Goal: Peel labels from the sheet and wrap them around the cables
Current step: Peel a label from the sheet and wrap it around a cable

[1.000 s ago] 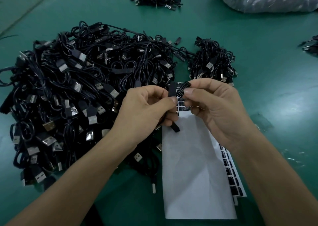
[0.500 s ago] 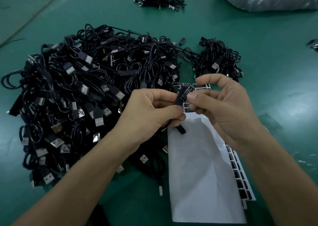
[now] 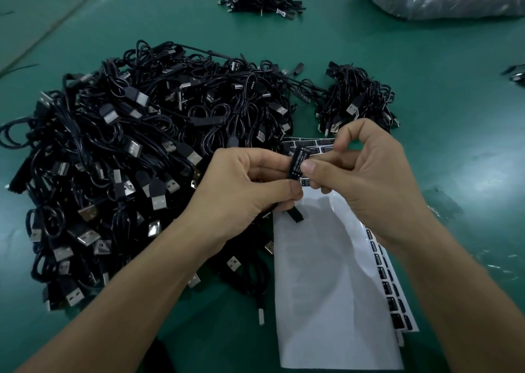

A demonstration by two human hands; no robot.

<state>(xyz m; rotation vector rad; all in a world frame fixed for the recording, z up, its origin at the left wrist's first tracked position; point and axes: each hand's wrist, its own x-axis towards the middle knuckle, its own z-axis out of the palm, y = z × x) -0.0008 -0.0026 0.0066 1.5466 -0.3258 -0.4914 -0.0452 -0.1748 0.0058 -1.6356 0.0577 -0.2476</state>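
Head view looks down on both hands meeting just above the upper part of the label sheet (image 3: pixel 326 273), which lies flat on the green tabletop (image 3: pixel 454 102). The left hand (image 3: pixel 241 190) has its fingers curled round one black cable (image 3: pixel 295 216), whose flat end pokes out below the fist. The right hand (image 3: pixel 369 179) pinches a black label (image 3: pixel 297 163) printed "LED CONTROLLER" between thumb and forefinger, right against the part the left hand holds up. The label looks partly folded round that part — how far its far side has stuck down is hidden by the fingers.

The step in hand, as I judge it, is closing the wrap. To do it well, the left hand should hold the cable steady so it cannot roll. The right thumb should smooth the label from its printed face round to the back, so the edges meet square and no crease is trapped. The print should face out and run straight along the piece. The seam wants a firm press at the end — a loose flap would likely lift.

A big heap of cables (image 3: pixel 127 159) lies left of the hands and a smaller bundle (image 3: pixel 358 99) lies beyond the right hand. Which of them takes finished cables I cannot tell.
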